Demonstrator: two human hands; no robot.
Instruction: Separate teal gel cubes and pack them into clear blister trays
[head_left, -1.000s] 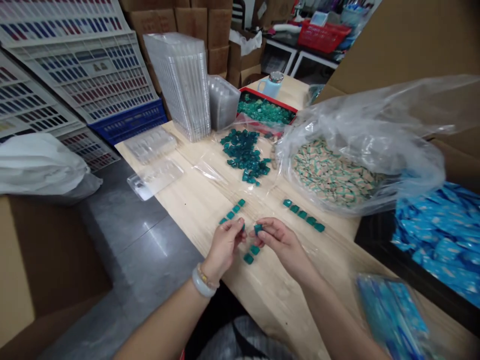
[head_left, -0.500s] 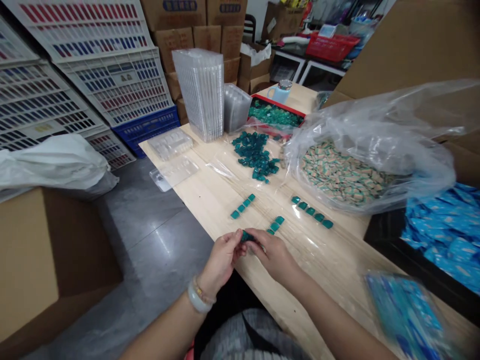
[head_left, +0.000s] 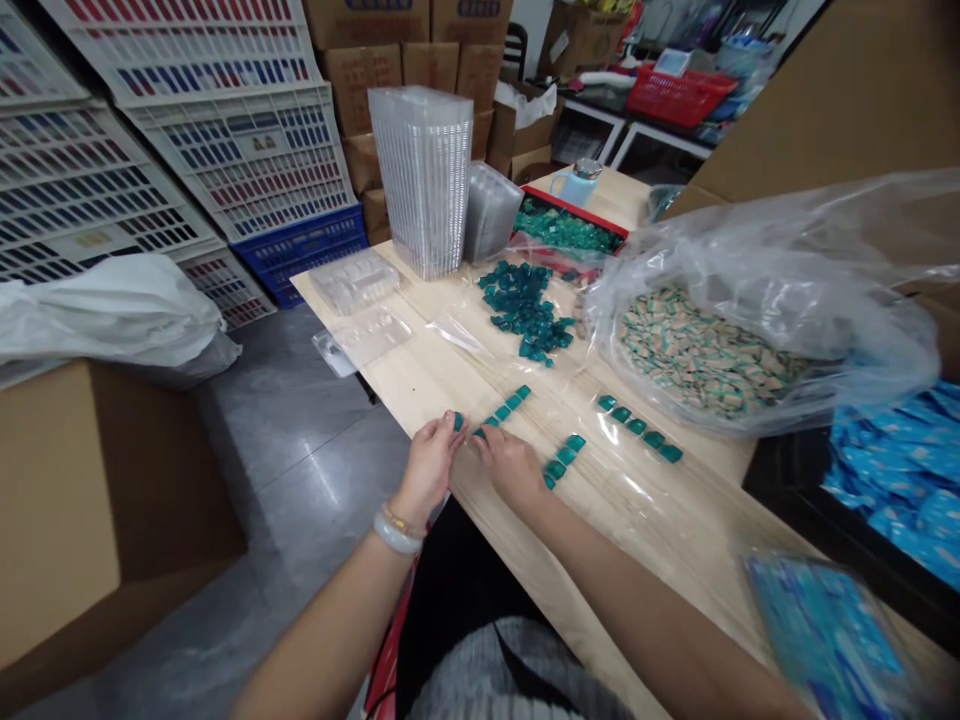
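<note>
My left hand (head_left: 433,455) is closed at the table's near edge, pinching a teal gem-like piece (head_left: 458,421) between thumb and fingers. Just right of it, my right hand (head_left: 511,465) has its fingertips together on a teal piece (head_left: 481,432) at the near end of a slanting row (head_left: 502,411) of such pieces. Right of that hand lies a second short row (head_left: 564,456), its near end close to the wrist. Farther right is a third row (head_left: 637,426) of several pieces. A loose heap of teal pieces (head_left: 519,305) lies beyond the rows.
Clear plastic trays (head_left: 421,180) stand stacked at the back, with flat ones (head_left: 356,280) at the left edge. A red box (head_left: 574,228) holds green pieces. At right are a plastic bag (head_left: 705,345) of small packets and a black box (head_left: 795,490) with blue packets.
My hands have moved left and apart; they were together around a teal piece. My right hand is now down at the near end of the left row, which has grown longer.
</note>
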